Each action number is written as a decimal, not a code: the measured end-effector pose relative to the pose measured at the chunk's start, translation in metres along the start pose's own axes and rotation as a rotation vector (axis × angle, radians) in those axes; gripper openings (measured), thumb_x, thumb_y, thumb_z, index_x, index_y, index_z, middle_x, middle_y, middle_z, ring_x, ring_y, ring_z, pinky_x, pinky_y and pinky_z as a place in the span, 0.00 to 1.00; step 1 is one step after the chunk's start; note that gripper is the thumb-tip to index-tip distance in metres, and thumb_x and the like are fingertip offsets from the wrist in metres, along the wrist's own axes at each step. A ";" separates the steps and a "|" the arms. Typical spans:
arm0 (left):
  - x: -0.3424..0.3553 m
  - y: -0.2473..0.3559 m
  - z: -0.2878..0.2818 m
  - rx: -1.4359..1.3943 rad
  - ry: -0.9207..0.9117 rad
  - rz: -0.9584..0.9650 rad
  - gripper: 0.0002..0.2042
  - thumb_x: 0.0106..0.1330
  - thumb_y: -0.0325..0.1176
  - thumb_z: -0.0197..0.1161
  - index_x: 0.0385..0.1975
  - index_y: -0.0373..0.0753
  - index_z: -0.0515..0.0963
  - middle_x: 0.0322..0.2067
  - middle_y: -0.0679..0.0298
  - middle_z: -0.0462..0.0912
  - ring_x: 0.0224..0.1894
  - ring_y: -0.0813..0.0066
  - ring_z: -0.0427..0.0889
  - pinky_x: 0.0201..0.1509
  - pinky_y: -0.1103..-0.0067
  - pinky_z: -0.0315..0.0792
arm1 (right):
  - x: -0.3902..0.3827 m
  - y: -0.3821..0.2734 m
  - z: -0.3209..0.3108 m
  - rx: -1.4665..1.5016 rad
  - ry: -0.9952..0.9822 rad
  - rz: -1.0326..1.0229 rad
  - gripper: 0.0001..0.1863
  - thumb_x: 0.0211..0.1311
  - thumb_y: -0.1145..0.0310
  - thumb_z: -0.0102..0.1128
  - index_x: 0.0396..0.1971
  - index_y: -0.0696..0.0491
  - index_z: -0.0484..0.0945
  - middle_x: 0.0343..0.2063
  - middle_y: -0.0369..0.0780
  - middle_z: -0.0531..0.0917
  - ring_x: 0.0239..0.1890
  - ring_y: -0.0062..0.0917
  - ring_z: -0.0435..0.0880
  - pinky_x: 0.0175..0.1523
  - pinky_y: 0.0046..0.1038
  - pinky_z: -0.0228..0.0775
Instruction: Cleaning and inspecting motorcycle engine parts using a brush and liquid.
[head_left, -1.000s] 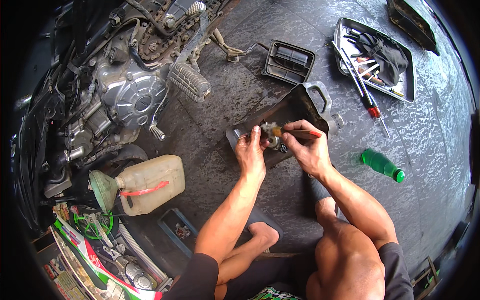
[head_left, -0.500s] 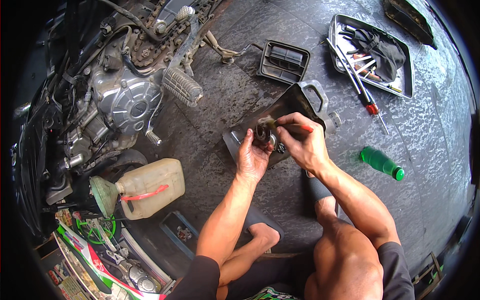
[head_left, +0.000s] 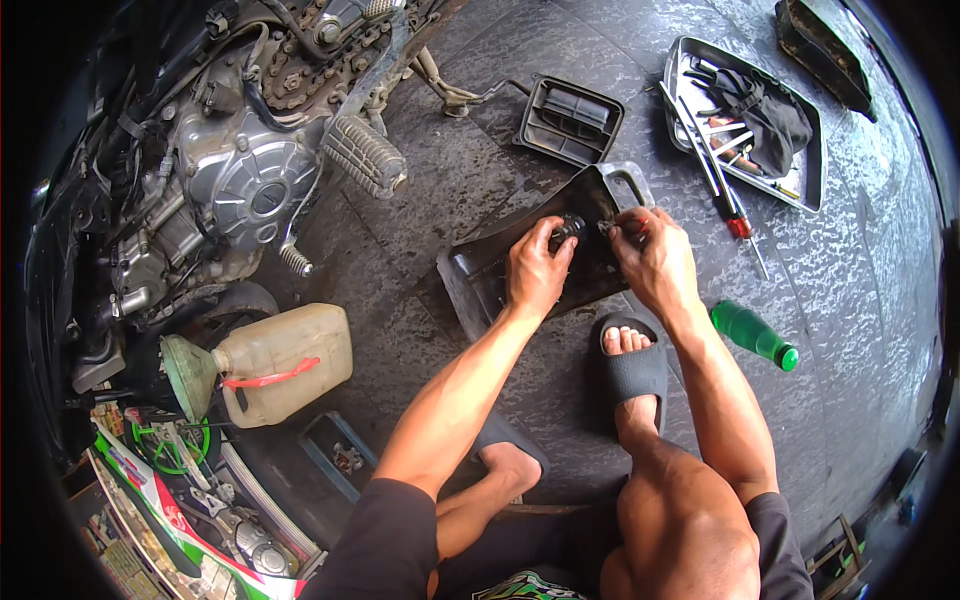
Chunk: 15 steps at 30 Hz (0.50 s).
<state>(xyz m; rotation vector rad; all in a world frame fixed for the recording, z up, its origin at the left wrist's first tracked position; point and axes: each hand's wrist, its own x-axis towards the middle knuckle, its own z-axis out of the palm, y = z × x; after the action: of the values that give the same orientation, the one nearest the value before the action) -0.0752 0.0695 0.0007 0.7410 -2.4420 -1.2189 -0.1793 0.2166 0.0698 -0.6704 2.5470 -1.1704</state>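
The left hand (head_left: 538,268), fingers curled, grips a dark part (head_left: 570,229) above the cut-open jug (head_left: 464,290). The right hand (head_left: 655,255), nearly closed, pinches a mostly hidden brush (head_left: 606,228).

Datum = motorcycle engine (head_left: 255,195). Just right of it we have a ribbed footpeg (head_left: 365,157); farther right, an open black box (head_left: 555,150). Far right of the engine we see a tool tray (head_left: 808,175) with black cloth (head_left: 775,120) in it, plus a green bottle (head_left: 755,333) lower down. Below the engine: our whitish jug (head_left: 310,345), pale green funnel (head_left: 188,375) at its mouth.
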 end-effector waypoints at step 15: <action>-0.022 0.000 -0.059 0.659 -0.590 -0.067 0.27 0.53 0.30 0.74 0.53 0.35 0.74 0.49 0.51 0.74 0.52 0.50 0.76 0.56 0.63 0.75 | -0.017 -0.015 0.030 -0.383 -0.410 -0.049 0.09 0.60 0.65 0.59 0.27 0.55 0.79 0.21 0.48 0.84 0.29 0.45 0.86 0.38 0.42 0.79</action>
<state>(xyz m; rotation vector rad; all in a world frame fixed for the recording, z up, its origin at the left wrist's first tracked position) -0.0287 0.0439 0.0344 0.6854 -3.4046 -0.6925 -0.1476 0.1973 0.0626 -0.9495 2.4153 -0.4842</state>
